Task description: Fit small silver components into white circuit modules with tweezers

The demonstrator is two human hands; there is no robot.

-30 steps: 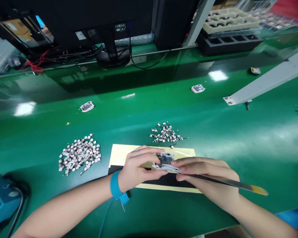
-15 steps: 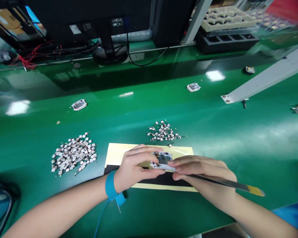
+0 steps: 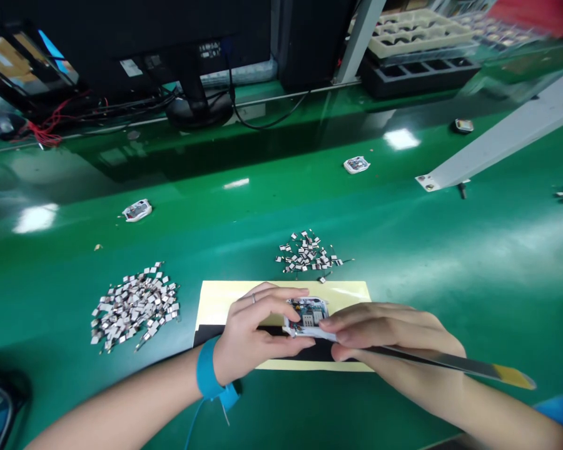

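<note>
My left hand (image 3: 258,328), with a ring and a blue wrist strap (image 3: 208,369), grips a small white device housing (image 3: 309,312) by its left side. A circuit board shows inside the open housing. My right hand (image 3: 398,337) holds metal tweezers (image 3: 455,362) with a yellow end pointing right; its fingertips touch the housing's right edge, and the tweezer tips are hidden. Both hands are over a pale yellow sheet (image 3: 216,300) with a black strip (image 3: 274,350) across it.
Small metallic parts lie in a left pile (image 3: 136,306) and a middle pile (image 3: 307,253). Similar housings rest at left (image 3: 137,210) and right (image 3: 356,164). A metal beam (image 3: 502,137) slants in from the right. Behind stand a monitor (image 3: 136,37) and trays (image 3: 417,75).
The view has shifted a little. The housing is tilted more toward the camera, showing more of its board. My right hand and the tweezers have moved slightly right and down in view.
</note>
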